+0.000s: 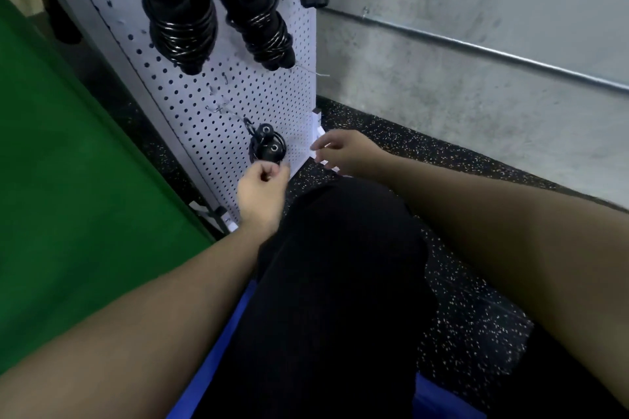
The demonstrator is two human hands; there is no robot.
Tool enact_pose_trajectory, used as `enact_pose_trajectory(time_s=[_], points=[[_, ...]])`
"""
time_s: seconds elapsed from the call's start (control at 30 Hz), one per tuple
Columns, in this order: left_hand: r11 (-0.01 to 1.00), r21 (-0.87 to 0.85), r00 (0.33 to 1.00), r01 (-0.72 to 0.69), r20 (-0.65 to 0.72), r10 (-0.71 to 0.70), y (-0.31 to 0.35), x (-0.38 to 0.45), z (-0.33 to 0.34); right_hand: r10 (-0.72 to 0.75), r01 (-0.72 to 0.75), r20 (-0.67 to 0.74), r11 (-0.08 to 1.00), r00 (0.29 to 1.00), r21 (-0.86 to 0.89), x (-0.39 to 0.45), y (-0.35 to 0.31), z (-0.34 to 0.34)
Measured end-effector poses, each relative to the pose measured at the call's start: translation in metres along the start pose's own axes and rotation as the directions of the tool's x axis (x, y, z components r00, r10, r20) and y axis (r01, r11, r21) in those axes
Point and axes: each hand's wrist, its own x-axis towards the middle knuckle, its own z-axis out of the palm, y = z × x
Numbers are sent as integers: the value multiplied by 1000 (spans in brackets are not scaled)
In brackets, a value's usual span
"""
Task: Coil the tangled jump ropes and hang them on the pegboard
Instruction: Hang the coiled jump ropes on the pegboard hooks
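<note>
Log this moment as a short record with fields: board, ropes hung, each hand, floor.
board: white pegboard, upright by a grey wall
ropes hung: three coiled bundles up top, one low bundle on a hook
left hand: fingers curled, just under the low bundle; grip unclear
right hand: open, at the board's lower edge
floor: black, speckled

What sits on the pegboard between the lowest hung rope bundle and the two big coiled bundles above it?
In the head view, only bare perforated pegboard and a few empty metal hooks separate the lowest bundle from the upper bundles.
</note>
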Motion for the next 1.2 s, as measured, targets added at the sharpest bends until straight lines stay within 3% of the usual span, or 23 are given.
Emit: enact_pose_trajectory(time_s=[0.07, 0.13, 0.23, 0.4, 0.6, 0.83, 1.07, 1.2], points=[[989, -47, 974, 137, 189, -126, -13, -3, 9, 26, -26, -7, 999, 1000, -20, -6, 13, -8], [977, -25, 938, 213, 285, -197, -26, 5, 20, 71, -71, -10, 997, 997, -6, -10, 29, -17], [978, 104, 884, 183, 418, -210, -39, 23, 44, 121, -120, -29, 993, 992, 8, -14, 57, -31], [964, 211, 909, 162, 349, -229, -63, 51, 99, 234, -231, -28, 970, 972, 73, -6, 117, -45], [928, 292, 836, 231, 428, -343, -95, 81, 148, 330, -325, -14, 935, 944, 142, 27, 189, -38], [818, 574, 775, 43, 498, -390, -151, 109, 177, 405, -412, 78, 883, 911, 225, 78, 241, -9], [602, 759, 561, -249, 619, -549, -198, 118, 197, 448, -477, 172, 853, 878, 213, 100, 276, 21], [502, 780, 552, -373, 622, -556, -209, 114, 206, 471, -506, 196, 838, 860, 204, 101, 290, 25]])
